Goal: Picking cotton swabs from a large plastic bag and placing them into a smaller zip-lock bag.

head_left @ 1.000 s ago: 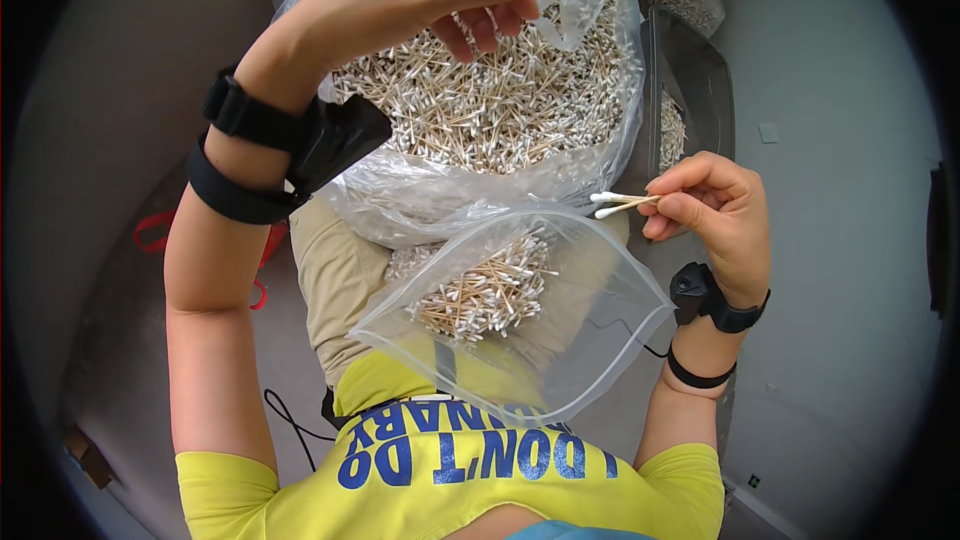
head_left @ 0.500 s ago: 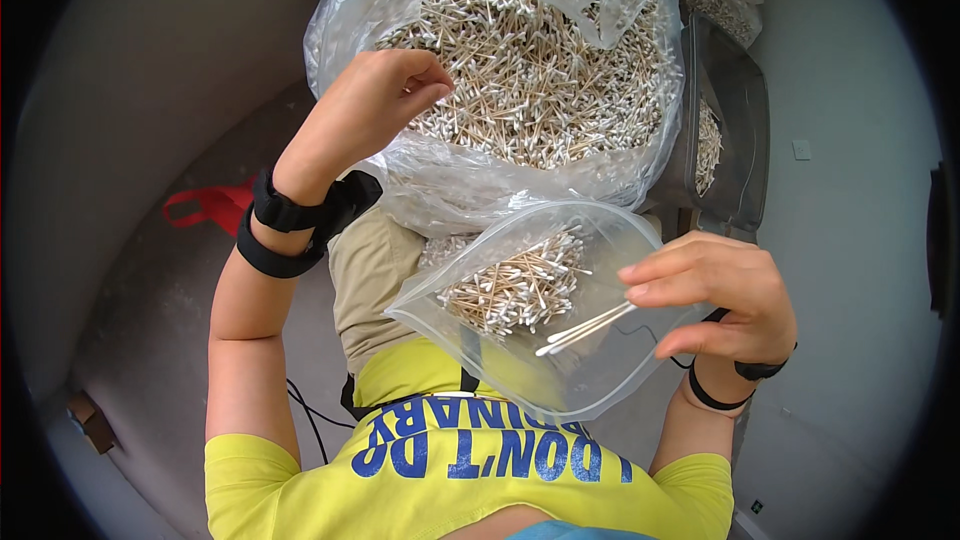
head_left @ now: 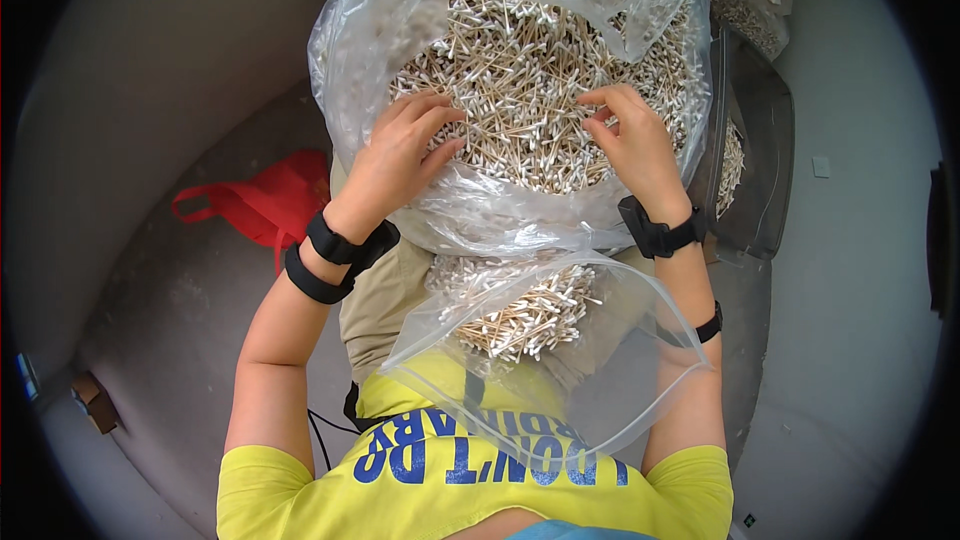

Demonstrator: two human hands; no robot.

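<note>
A large clear plastic bag (head_left: 350,50) full of loose cotton swabs (head_left: 530,90) with white tips and pale wooden sticks takes up the top middle. Over the left side of that heap is my left hand (head_left: 405,150), its thumb and fingers curved and apart, with no swab visible between them. Facing it at the heap's right side, my right hand (head_left: 635,145) also has thumb and fingertips apart and close to the swabs. On my lap rests a smaller clear zip bag (head_left: 610,420), its mouth spread wide, with a pile of swabs (head_left: 530,315) inside.
Right of the big bag stands a dark grey bin (head_left: 765,170) holding some swabs. Another filled clear bag (head_left: 745,10) is behind it. A red bag (head_left: 265,195) lies on the floor at left, and a small brown box (head_left: 95,402) sits farther left.
My right hand has left the zip bag, where it held several swabs, and moved up to the big heap. My left hand has lowered to the heap and opened. The zip bag has sagged toward me.
</note>
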